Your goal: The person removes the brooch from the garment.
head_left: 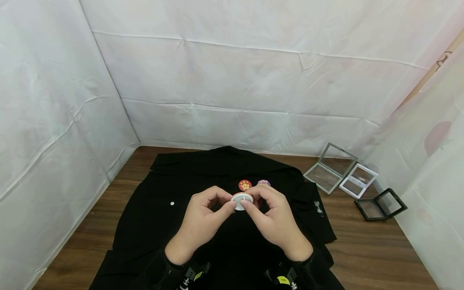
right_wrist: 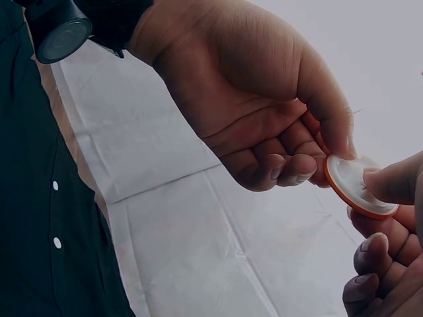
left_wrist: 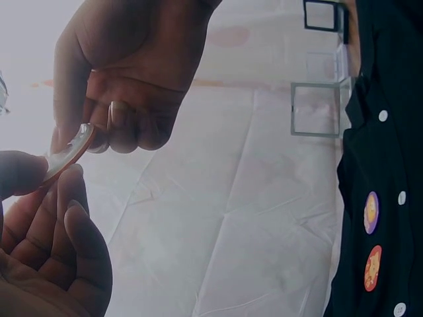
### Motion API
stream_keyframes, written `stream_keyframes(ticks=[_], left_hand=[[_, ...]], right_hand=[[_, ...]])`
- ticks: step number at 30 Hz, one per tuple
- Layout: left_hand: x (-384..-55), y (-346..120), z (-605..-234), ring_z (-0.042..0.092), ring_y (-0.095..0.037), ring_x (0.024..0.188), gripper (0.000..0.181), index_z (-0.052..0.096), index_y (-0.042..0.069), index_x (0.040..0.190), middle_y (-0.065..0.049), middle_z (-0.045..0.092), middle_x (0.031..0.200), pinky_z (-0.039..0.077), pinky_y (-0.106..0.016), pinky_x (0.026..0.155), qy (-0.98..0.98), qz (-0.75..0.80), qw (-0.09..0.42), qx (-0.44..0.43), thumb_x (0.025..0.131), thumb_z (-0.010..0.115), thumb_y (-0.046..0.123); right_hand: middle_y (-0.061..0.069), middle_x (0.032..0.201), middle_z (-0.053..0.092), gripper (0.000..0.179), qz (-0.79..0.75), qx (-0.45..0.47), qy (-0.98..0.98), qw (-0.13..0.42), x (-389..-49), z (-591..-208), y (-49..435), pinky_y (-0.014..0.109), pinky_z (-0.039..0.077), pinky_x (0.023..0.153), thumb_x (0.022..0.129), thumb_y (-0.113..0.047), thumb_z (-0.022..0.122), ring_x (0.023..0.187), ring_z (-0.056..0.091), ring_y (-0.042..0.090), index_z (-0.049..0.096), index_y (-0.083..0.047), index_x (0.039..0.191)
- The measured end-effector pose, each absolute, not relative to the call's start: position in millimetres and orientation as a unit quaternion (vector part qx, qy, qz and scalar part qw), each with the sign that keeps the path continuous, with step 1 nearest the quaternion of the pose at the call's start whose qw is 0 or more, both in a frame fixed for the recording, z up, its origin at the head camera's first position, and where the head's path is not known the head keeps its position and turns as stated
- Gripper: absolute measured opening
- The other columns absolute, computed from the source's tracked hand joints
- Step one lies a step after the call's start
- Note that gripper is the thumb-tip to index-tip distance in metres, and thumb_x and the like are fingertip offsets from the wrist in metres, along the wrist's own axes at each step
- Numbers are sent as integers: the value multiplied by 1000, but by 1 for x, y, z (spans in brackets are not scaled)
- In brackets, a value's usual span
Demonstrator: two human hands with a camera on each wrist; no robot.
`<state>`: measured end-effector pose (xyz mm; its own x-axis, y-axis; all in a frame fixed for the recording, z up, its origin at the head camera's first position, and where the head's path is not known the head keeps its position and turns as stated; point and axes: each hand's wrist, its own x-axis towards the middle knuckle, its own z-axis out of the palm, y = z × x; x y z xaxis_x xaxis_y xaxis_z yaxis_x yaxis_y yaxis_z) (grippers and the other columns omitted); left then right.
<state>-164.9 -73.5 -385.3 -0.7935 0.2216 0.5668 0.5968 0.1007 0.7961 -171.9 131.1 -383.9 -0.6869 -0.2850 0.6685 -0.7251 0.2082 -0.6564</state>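
Both hands hold up a round pin-back button badge (head_left: 240,200), its white back turned toward the head camera, over a black shirt (head_left: 152,225). The left hand (head_left: 204,219) pinches the badge's left edge between thumb and fingers. From the other side the right hand (head_left: 272,217) pinches it, with the thumb on the back near the pin. An orange rim runs round the badge (right_wrist: 350,191) in the right wrist view. Its front is turned away. On the shirt lie a red badge (head_left: 245,185) and a purple badge (head_left: 264,182), the latter partly behind the right hand.
The shirt is spread on a brown wood-grain table (head_left: 384,249). To the right stand a grey hinged frame (head_left: 328,177), a white one (head_left: 357,181) and a black one (head_left: 378,207). A white button (head_left: 172,204) shows on the shirt. White cloth walls (head_left: 232,80) enclose the table.
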Motion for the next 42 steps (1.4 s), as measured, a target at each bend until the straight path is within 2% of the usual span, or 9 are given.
stream_keyframes(ticks=[18,24,28,31,36,42], left_hand=[[-166,-75,-386,68,-14,74,8,73,11,97,1,72,88,58,-33,65,-730,-603,160,-280,96,73,3],[-168,-76,-387,69,-14,73,8,73,12,97,2,72,88,59,-33,65,-733,-600,160,-278,96,73,5],[-169,-76,-387,69,-14,73,8,73,12,97,2,72,88,58,-32,65,-733,-600,161,-276,96,74,5],[-169,-76,-387,69,-14,73,6,74,12,97,2,72,88,59,-33,64,-734,-600,161,-275,96,74,5],[-169,-77,-387,69,-14,74,5,74,11,97,2,72,89,59,-35,65,-738,-599,155,-269,96,74,7],[-169,-76,-387,69,-14,74,6,74,13,96,4,72,89,58,-34,64,-743,-596,155,-264,96,74,7]], right_hand=[[-5,88,59,20,523,342,-752,209,-173,-385,128,27,47,66,94,5,71,78,52,12,70,-12,104],[-6,88,58,4,523,343,-753,204,-173,-385,128,29,46,66,100,-9,68,79,51,12,69,-11,104],[-6,89,58,6,522,343,-754,204,-173,-385,128,32,46,66,102,-15,67,79,51,12,69,-10,104],[-6,89,58,4,521,344,-754,205,-174,-386,127,31,45,67,101,-9,68,79,51,12,68,-11,104],[-5,89,58,20,524,346,-751,203,-174,-387,127,33,46,67,95,5,70,81,52,12,67,-12,104],[-4,90,60,21,532,347,-746,200,-176,-388,128,33,47,69,95,4,69,82,53,13,68,-13,106]])
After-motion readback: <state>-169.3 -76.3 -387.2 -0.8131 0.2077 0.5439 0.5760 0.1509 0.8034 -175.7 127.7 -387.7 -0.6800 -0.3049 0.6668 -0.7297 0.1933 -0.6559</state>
